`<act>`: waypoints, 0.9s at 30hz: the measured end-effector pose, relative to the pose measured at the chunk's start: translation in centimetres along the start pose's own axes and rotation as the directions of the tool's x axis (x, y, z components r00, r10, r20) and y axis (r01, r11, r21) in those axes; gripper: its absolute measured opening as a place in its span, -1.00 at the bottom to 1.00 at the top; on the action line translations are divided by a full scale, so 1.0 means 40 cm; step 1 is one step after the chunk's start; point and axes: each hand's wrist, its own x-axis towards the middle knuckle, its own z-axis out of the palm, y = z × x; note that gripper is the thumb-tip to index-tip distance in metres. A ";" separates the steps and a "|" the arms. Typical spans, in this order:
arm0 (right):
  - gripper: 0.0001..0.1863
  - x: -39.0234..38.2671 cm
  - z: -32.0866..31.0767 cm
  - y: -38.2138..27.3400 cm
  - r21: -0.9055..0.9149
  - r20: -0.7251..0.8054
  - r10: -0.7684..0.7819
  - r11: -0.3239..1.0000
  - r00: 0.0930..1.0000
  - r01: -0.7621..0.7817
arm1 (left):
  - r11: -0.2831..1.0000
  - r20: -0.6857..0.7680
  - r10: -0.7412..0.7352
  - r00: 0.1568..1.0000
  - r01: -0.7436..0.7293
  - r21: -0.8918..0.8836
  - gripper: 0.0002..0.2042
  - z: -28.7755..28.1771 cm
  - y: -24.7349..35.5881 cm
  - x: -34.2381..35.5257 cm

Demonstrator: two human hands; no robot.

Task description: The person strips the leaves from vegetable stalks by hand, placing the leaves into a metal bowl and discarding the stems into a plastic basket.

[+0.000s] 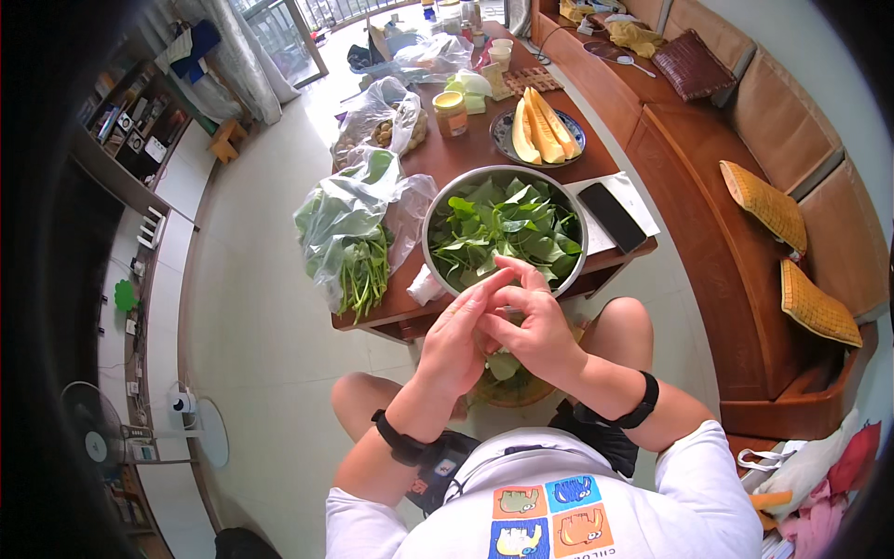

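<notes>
Leafy greens point(510, 222) in the round bowl point(503, 170), just ahead of your left hand point(454, 337) and right hand point(538, 340).
The leaves point every way, with no single long axis, and neither hand is clearly nearer; your fingers are bent and meet at the tips by the bowl's near rim, and I cannot tell what, if anything, they hold. A basket point(523, 395) sits below them. On the surface point(452, 156), bagged greens point(349, 224) lie at the near-left corner, a phone point(611, 216) toward the near-right, melon slices point(543, 132) by the right edge; a wooden sofa point(694, 200) stands beyond.
</notes>
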 end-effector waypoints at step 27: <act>-0.94 0.039 -0.114 -0.051 -0.213 0.315 -0.234 0.927 0.920 0.308 | 0.861 -0.018 -0.018 1.000 0.025 0.508 -0.91 -0.049 0.075 -0.028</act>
